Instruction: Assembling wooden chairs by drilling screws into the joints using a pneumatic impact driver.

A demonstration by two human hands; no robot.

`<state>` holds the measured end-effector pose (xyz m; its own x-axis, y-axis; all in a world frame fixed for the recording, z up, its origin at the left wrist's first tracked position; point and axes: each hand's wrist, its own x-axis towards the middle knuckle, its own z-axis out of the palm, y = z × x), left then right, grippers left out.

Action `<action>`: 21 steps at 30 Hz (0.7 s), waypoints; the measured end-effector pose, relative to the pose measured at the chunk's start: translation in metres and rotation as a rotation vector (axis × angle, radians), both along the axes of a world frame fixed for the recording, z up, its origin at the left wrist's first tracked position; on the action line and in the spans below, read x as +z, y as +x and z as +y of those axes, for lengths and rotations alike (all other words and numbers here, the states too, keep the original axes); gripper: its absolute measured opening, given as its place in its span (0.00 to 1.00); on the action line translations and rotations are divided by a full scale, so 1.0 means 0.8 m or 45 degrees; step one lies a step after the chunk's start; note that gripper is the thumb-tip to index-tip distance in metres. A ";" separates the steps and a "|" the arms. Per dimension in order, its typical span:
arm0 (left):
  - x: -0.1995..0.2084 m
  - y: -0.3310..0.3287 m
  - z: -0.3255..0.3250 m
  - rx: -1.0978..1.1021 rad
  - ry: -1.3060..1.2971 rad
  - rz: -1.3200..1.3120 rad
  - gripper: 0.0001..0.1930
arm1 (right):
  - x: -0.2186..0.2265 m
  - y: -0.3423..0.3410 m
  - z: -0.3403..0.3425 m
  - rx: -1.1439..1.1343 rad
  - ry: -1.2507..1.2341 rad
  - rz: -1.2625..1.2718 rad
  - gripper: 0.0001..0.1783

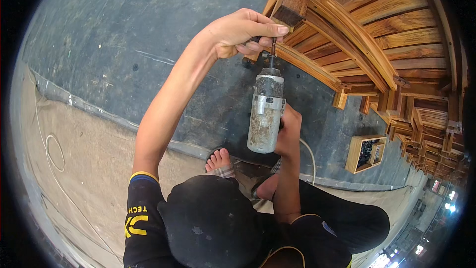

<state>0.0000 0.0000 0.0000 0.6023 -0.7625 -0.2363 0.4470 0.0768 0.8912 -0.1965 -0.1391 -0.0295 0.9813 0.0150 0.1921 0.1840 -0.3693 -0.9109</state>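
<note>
Both clamped | left grip (249,29): bit (273,53) | right grip (291,128), part-hidden: driver (265,124) | slatted furniture (369,39), box (354,154) rightward

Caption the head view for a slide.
Right hand gripping a grey power driver, left hand at its bit, beside slatted wooden furniture.

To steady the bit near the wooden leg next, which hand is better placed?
The left hand, probably: its fingers are at the bit, near the wooden leg; the right hand is farther back, at the power tool.
</note>
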 end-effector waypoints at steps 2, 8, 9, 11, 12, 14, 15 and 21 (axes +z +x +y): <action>0.003 0.000 0.001 -0.050 -0.035 -0.030 0.14 | 0.004 0.001 0.002 -0.019 -0.038 -0.022 0.19; 0.012 -0.004 -0.004 0.043 0.198 -0.286 0.15 | 0.007 0.008 0.009 -0.090 -0.138 -0.006 0.21; 0.013 -0.005 -0.006 0.041 0.197 -0.287 0.15 | 0.009 0.009 0.010 -0.092 -0.139 -0.005 0.21; 0.016 -0.007 -0.012 0.117 0.401 -0.499 0.17 | 0.010 0.012 0.013 -0.156 -0.265 -0.011 0.20; 0.018 -0.008 -0.014 0.114 0.400 -0.499 0.17 | 0.010 0.014 0.014 -0.160 -0.265 -0.010 0.20; 0.019 -0.009 -0.017 0.185 0.555 -0.852 0.19 | 0.009 0.018 0.016 -0.219 -0.356 -0.054 0.20; 0.016 -0.009 -0.018 0.182 0.552 -0.855 0.19 | 0.007 0.019 0.016 -0.223 -0.356 -0.056 0.20; 0.004 -0.012 -0.027 0.302 0.427 -0.751 0.16 | 0.009 0.026 0.019 -0.318 -0.359 -0.002 0.19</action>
<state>-0.0097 -0.0214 0.0031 0.8425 -0.5384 -0.0190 -0.1112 -0.2082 0.9717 -0.1760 -0.1241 -0.0225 0.9610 -0.1723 0.2162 0.0579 -0.6392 -0.7669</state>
